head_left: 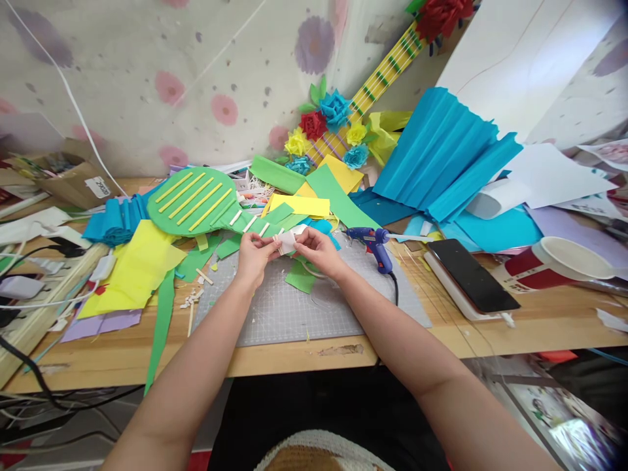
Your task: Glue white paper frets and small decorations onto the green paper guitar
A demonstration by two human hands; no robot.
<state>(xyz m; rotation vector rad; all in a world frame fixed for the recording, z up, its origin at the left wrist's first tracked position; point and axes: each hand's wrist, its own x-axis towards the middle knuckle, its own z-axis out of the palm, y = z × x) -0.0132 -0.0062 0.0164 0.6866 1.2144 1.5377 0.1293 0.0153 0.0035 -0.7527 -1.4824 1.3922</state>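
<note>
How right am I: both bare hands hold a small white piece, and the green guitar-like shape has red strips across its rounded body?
Only the colour is wrong: the head view shows yellow strips on the green guitar-like shape's rounded body. The left hand and right hand do hold the small white piece.

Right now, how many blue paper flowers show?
3, around the lower end of the yellow guitar-like craft: upper flower, lower-left flower, lower-right flower; more may be hidden.

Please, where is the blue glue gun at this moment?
In the head view, the glue gun is to the right of the right hand, at the upper right of the grey cutting mat and left of the black phone.
</note>
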